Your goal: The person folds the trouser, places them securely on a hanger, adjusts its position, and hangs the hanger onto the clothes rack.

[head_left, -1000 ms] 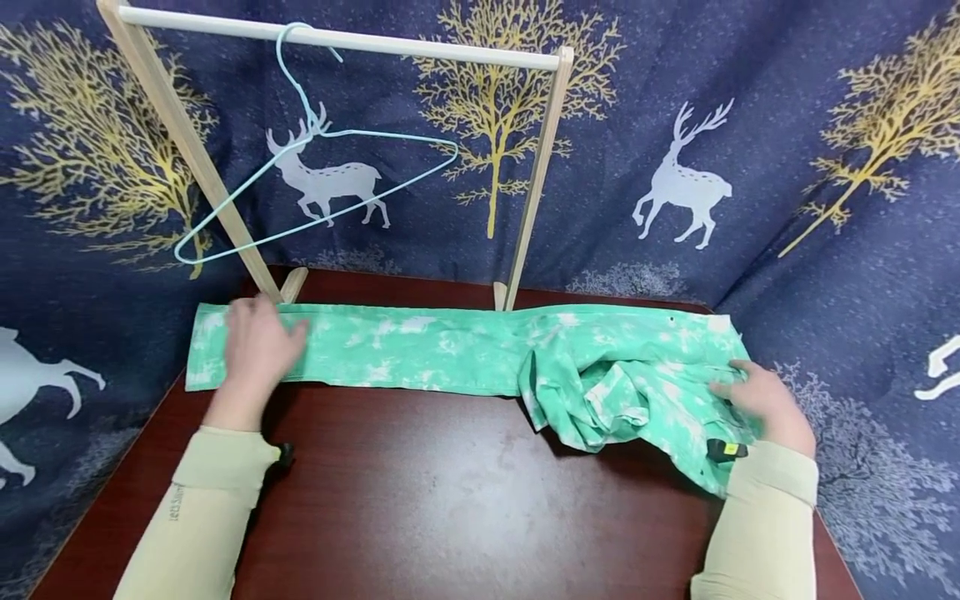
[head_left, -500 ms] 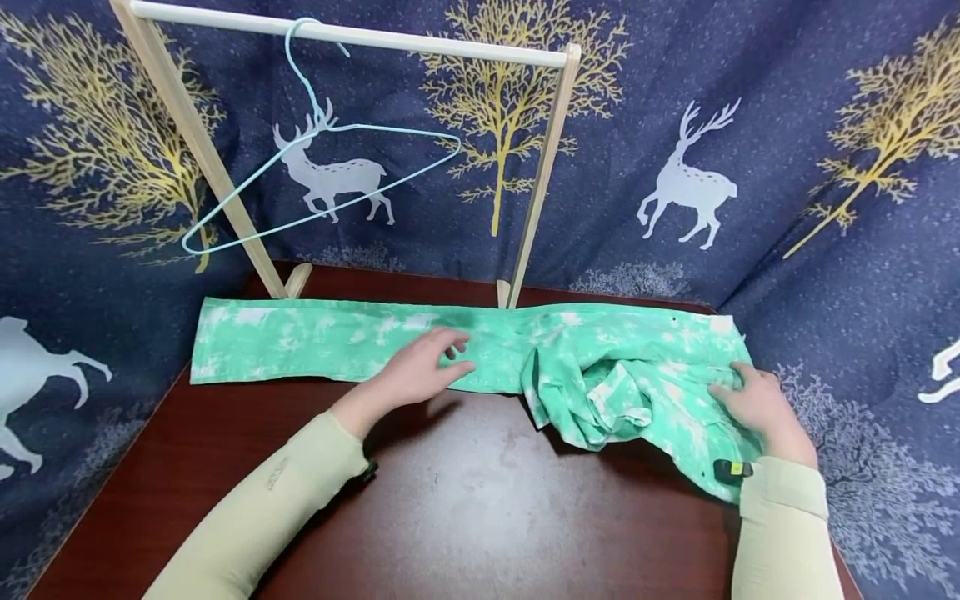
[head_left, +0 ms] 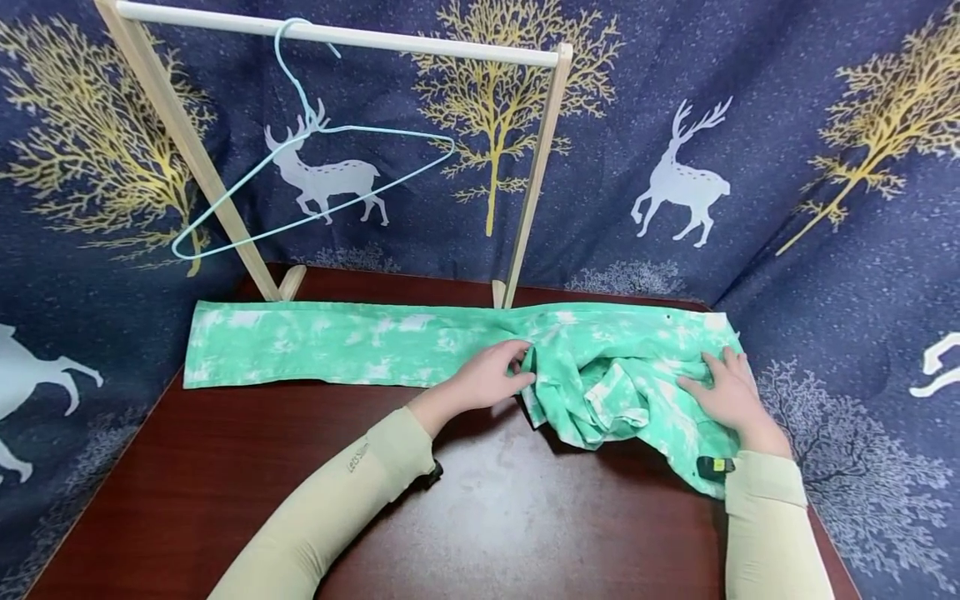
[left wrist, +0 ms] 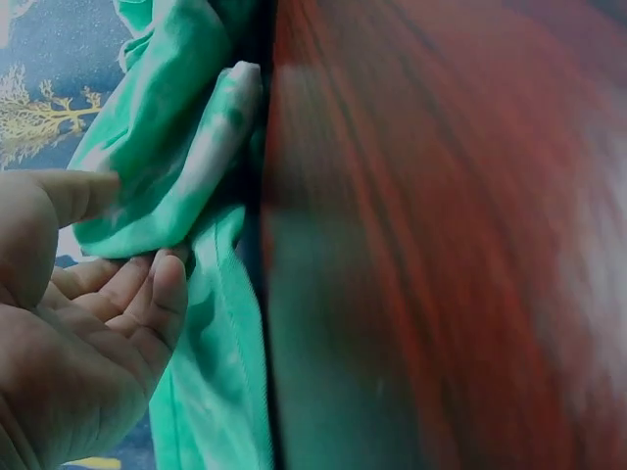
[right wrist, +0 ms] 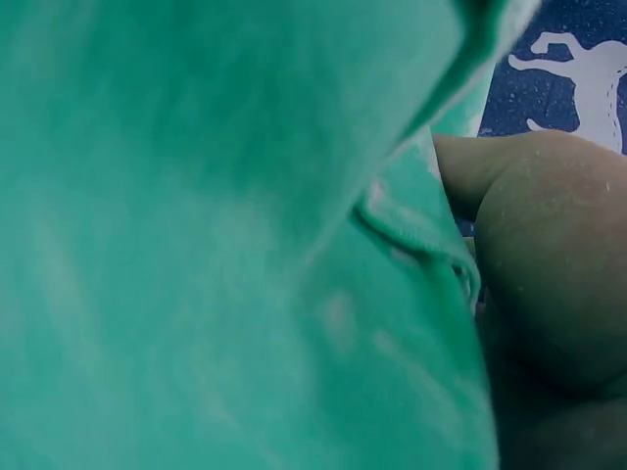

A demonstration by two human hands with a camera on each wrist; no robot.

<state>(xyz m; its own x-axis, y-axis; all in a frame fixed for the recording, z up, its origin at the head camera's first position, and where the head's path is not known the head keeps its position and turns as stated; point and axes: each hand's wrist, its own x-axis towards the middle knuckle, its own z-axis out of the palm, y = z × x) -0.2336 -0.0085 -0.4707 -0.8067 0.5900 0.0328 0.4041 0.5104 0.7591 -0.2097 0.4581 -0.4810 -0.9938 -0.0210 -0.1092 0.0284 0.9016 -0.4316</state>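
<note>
A green-and-white mottled garment (head_left: 390, 333) lies across the back of the table, flat and strip-like at left, crumpled at right; its exact kind is unclear. At the crumple's left edge is my left hand (head_left: 491, 375), thumb and bent fingers apart. In the left wrist view a fold (left wrist: 162, 186) of cloth passes between that thumb and the fingers (left wrist: 147, 304), which touch its lower edge. My right hand (head_left: 731, 392) rests on the garment's right end with fingers spread. Cloth fills most of the right wrist view, beside part of that hand (right wrist: 554, 264).
A pale blue hanger (head_left: 315, 221) hangs from the white bar (head_left: 420, 46) of a wooden rack (head_left: 532, 183) behind the garment. The dark red-brown table (head_left: 480, 508) extends towards me. A navy curtain (head_left: 600, 108) with deer and trees surrounds the back and sides.
My left hand has moved right along the flat strip, from its left end to the crumpled part. The right hand has shifted slightly left on the cloth, its fingers more spread.
</note>
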